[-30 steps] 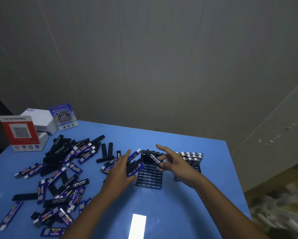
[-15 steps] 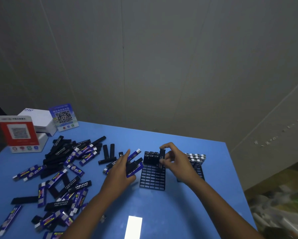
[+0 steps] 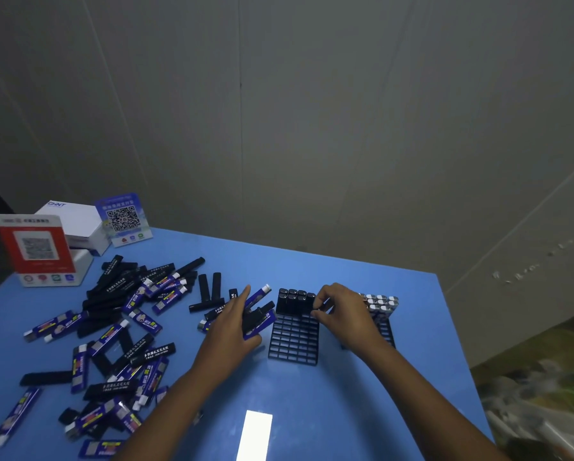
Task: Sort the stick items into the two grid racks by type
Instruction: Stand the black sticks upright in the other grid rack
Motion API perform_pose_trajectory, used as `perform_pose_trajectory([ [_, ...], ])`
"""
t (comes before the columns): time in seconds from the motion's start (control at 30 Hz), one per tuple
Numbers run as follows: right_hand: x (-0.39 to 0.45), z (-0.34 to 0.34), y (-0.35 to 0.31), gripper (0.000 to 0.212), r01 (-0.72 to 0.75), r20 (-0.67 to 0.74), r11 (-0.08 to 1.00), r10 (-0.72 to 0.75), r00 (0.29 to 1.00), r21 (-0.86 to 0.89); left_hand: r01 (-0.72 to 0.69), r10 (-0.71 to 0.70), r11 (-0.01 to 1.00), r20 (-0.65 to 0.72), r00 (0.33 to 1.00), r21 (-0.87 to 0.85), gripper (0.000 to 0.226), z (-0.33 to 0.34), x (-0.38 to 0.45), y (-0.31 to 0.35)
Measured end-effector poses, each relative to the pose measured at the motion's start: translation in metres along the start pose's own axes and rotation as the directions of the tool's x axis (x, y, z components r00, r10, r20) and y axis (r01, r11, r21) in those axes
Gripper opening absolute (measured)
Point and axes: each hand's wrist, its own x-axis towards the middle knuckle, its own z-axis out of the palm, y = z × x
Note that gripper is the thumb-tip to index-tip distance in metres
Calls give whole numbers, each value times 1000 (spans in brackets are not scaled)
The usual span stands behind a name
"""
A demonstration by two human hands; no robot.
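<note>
A black grid rack stands mid-table with several black sticks upright in its far rows. My right hand is at the far right corner of that rack, fingertips pinching a black stick standing in a slot. My left hand sits just left of the rack and grips a bundle of blue and black sticks. A second rack behind my right hand holds several white-capped sticks. A loose pile of black and blue sticks covers the left of the table.
The blue table ends near the right at about the second rack. A red QR sign, a white box and a blue QR sign stand at the far left corner. A bright light reflection lies near me.
My right hand carried a black stick from above the rack down into a far-row slot and stays on it. My left hand has kept its bundle in place.
</note>
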Motion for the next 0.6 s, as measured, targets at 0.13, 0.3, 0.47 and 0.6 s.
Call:
perform_pose_trajectory([
  [0.13,6,2,5,22,39,2,998,-39,999,-52,8,-8,1000,2,1000,-2,95,1,1,0],
  [0.3,12,6,8,31,59,-37,996,-61,997,-64,13,-13,1000,14,1000,-12,95,1,5,0],
  [0.47,20,14,12,34,60,-51,993,-65,997,-102,32,-32,999,21,999,2,94,-2,10,0],
  [0.6,26,19,15,32,60,-25,992,-63,998,-115,33,-33,999,28,999,1,93,-2,15,-5],
])
